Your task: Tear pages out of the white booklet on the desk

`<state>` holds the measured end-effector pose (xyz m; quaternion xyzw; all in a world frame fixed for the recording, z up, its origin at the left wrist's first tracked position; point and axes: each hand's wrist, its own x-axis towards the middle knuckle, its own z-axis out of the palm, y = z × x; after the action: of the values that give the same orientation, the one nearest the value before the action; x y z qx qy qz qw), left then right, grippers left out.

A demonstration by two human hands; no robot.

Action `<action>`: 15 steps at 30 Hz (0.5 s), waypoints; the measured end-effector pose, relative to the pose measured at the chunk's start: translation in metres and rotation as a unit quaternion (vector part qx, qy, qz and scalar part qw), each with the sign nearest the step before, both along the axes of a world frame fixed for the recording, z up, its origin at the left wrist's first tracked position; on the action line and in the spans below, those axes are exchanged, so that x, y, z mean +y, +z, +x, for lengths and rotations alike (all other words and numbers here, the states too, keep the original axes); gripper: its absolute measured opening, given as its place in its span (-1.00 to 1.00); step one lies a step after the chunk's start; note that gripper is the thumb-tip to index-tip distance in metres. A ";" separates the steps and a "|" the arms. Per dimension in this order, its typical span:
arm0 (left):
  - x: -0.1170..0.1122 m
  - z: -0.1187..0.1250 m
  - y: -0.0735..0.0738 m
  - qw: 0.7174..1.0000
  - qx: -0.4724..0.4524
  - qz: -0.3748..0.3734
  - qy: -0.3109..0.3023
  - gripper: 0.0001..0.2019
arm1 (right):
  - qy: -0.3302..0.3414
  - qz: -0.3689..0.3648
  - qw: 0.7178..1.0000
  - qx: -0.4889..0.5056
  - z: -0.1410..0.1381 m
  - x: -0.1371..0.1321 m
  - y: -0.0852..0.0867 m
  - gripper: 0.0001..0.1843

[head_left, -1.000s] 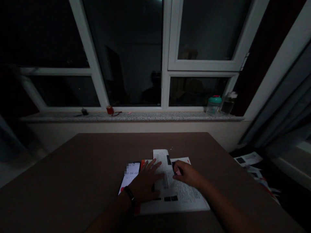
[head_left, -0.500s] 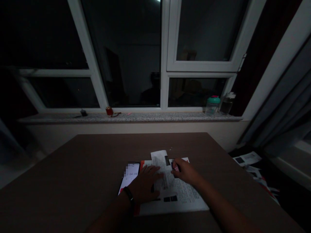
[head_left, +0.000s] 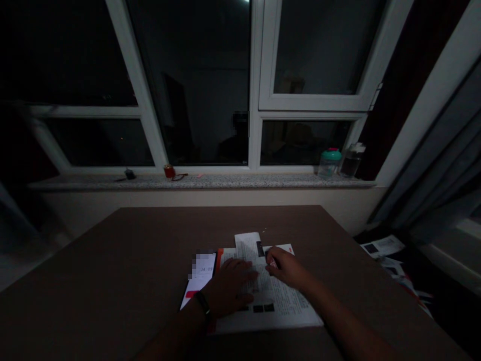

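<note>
Nearest me: a smooth, narrow black band (head_left: 203, 304) round my L wrist. L hand (head_left: 232, 287) lies palm down, fingers loosely spread, on the printed paper, no grip on anything that I can see. Under it, a flat rectangular booklet (head_left: 296, 312), thin white pages w/ small print, dark pic blocks, red L edge. Phone (head_left: 203, 273), slim & glossy, screen lit, just L of it. R hand (head_left: 286, 268) is curled tight, thumb & fingers pinching a small pink thing (head_left: 273, 262) over the pages; too dim to tell its material. Narrow printed strip (head_left: 248, 241) lies on the booklet btwn my hands, far end poking past the edge. Tiny pale bits (head_left: 264, 230) beyond, on the matte brown wood-look table (head_left: 169, 230). Loose papers (head_left: 385, 246) off R. Farthest: speckled stone sill (head_left: 233, 181) w/ squat red jar (head_left: 169, 171), see-thru green-lidded cup (head_left: 329, 163) & clear bottle (head_left: 351, 161), white-framed window (head_left: 255, 85) behind.
</note>
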<state>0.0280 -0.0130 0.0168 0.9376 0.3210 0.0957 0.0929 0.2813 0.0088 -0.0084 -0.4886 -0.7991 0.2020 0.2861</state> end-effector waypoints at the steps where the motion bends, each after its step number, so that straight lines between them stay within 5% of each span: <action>1: 0.000 0.000 0.000 1.000 0.002 0.002 0.000 -0.45 | -0.013 0.005 1.000 0.002 -0.001 0.002 -0.002 -0.88; 15: -0.006 0.003 0.004 1.000 0.009 0.000 0.002 -0.29 | 0.062 -0.027 0.998 0.007 0.008 -0.007 0.008 -0.79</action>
<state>0.0314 -0.0190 0.0212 0.9378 0.3239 0.0872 0.0892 0.2890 0.0020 0.0001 -0.4439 -0.8202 0.2444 0.2655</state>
